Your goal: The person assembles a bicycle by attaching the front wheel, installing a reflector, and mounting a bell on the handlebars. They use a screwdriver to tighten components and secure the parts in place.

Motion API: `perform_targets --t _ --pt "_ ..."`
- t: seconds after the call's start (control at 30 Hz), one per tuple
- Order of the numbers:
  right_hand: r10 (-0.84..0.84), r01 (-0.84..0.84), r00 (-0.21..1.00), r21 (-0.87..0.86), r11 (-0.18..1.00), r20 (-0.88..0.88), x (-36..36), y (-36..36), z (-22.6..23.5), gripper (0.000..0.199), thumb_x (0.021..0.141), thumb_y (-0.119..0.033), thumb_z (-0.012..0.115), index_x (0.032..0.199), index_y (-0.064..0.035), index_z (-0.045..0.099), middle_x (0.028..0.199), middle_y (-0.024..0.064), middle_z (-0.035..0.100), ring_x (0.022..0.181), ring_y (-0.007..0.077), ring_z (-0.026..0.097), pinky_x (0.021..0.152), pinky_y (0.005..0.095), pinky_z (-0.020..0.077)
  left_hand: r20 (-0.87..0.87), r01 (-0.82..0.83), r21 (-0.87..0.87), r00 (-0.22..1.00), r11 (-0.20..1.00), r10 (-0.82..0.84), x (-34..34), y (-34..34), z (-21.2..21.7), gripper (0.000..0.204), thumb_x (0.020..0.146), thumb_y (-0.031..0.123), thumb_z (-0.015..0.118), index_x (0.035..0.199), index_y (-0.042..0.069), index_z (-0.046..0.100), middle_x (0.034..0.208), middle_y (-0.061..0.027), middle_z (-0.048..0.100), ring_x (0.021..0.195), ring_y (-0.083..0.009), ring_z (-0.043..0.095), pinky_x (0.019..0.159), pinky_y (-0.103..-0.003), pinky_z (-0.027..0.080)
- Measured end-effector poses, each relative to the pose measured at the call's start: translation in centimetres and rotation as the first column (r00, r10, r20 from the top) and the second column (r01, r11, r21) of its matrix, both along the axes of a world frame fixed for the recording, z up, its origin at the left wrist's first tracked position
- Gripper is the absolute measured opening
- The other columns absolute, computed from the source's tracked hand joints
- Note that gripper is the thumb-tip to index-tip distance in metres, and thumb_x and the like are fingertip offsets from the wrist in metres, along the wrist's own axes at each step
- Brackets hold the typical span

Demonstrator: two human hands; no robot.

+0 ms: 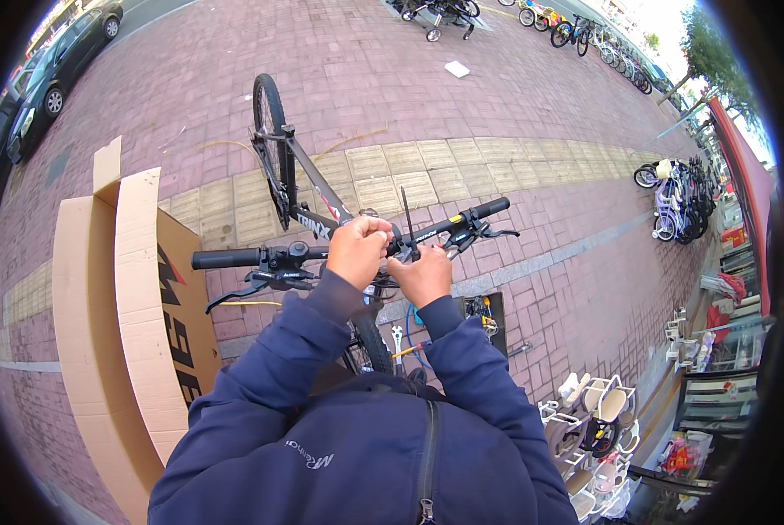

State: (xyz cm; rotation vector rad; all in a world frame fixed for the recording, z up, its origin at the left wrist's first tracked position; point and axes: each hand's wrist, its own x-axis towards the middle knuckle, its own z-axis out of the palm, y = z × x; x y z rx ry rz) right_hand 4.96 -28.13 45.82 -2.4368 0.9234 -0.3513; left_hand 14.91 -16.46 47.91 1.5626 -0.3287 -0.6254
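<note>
In front of me stands a dark bicycle [316, 179] with its rear wheel pointing away. Its handlebar runs across my view, with a black grip [226, 259] and brake lever at the left and another grip [490, 208] at the right. My left hand [360, 251] is closed over the middle of the bar, and whatever its fingers hold is hidden. Beside it, my right hand [423, 275] pinches at the bar just right of the stem. A thin black strip [406, 213], like a cable tie, sticks up from its fingertips.
At left stands an open cardboard box [138, 324]. Below the handlebar, a tool tray [495, 317] and a wrench [397, 339] lie on the paving. A rack of child seats [598, 420] is at lower right, small bikes [679, 201] farther off, parked cars [55, 70] at upper left.
</note>
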Motion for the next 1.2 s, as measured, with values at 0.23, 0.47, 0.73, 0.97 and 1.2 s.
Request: perform_targets --t 0.23,0.47,0.73,0.97,1.2 --pt "0.002 0.000 0.998 0.035 0.999 -0.058 -0.9 0.0 0.0 0.053 0.067 -0.043 0.081 0.080 0.0068 0.070 0.087 0.0291 0.068 0.092 0.0416 0.065 0.086 0.0453 0.0530 -0.779 -0.407 -0.360 0.626 0.840 -0.031 -5.9 1.3 -3.1 0.015 0.094 0.009 0.061 0.108 0.002 0.060 0.102 -0.0085 0.062 0.095 -0.0197 0.061 0.088 -0.034 0.050" --pt "0.030 -0.030 0.996 0.007 1.000 -0.078 -0.6 0.0 1.0 0.053 0.068 -0.044 0.082 0.077 0.0074 0.071 0.079 0.0276 0.069 0.083 0.0432 0.067 0.081 0.0475 0.0537 -0.871 -0.521 -0.248 0.489 0.817 0.047 -2.2 -2.8 -6.2 0.013 0.095 0.019 0.066 0.098 0.007 0.063 0.092 -0.0066 0.065 0.090 -0.0224 0.060 0.081 -0.040 0.050" --pt "0.119 -0.113 0.986 0.057 0.992 -0.116 -1.3 -1.1 0.7 0.050 0.071 -0.041 0.081 0.080 0.0075 0.071 0.079 0.0286 0.068 0.084 0.0430 0.068 0.080 0.0503 0.0531 -0.800 -0.368 -0.278 0.600 0.887 -0.002 -3.1 -3.3 -6.8 0.008 0.092 0.006 0.070 0.096 0.001 0.066 0.090 -0.0098 0.070 0.076 -0.0237 0.066 0.070 -0.039 0.054" --pt "0.163 -0.163 0.986 0.009 0.987 0.020 -2.3 -3.8 -0.9 0.026 0.080 -0.021 0.071 0.092 0.0016 0.074 0.070 0.0187 0.069 0.069 0.0333 0.070 0.064 0.0438 0.0541 -0.786 -0.460 -0.191 0.600 0.867 0.146 -3.9 -4.3 -7.2 0.008 0.086 -0.008 0.066 0.092 -0.005 0.067 0.092 -0.0121 0.068 0.085 -0.0238 0.066 0.078 -0.039 0.055" --pt "0.064 -0.152 0.985 0.623 0.767 0.162 -1.4 -4.6 1.6 0.017 0.086 -0.005 0.067 0.100 0.0025 0.071 0.076 0.0066 0.070 0.061 0.0123 0.069 0.050 0.0273 0.0543 -0.755 -0.467 -0.220 0.637 0.856 0.153 -4.3 -4.3 -7.9 0.009 0.083 -0.010 0.066 0.090 -0.004 0.066 0.090 -0.0114 0.067 0.085 -0.0226 0.066 0.079 -0.036 0.054"
